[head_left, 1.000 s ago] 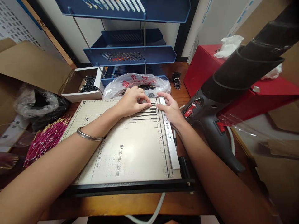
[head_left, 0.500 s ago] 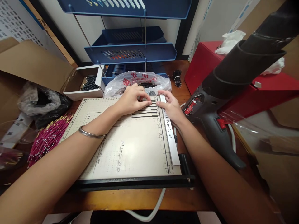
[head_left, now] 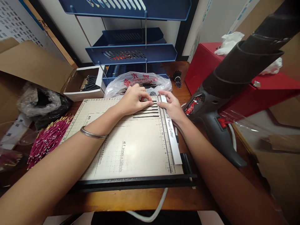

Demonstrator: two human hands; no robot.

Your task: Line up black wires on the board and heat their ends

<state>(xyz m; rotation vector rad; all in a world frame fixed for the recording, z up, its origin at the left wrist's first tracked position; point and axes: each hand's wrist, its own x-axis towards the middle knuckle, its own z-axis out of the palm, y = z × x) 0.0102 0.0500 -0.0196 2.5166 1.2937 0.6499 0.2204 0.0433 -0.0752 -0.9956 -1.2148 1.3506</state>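
A cream paper cutter with printed rulers and size marks lies in front of me. My left hand rests over its far part, thumb and index finger pinched on a thin black cord. Just below, several more black cords lie roughly side by side, their right ends near the ruler. My right hand lies on the cutter's right edge, across the white strip. Its thumb reaches left to the held cord's end, and its index finger is stretched out apart from the thumb. Its other fingers are mostly hidden.
Behind the cutter are a plastic bag with dark cords and a blue tiered rack. Magenta cords and a white box are at left. A hot-air gun and red box stand right.
The view has shifted very slightly. Both hands stay in nearly the same places, with the left hand still pinching the cord.
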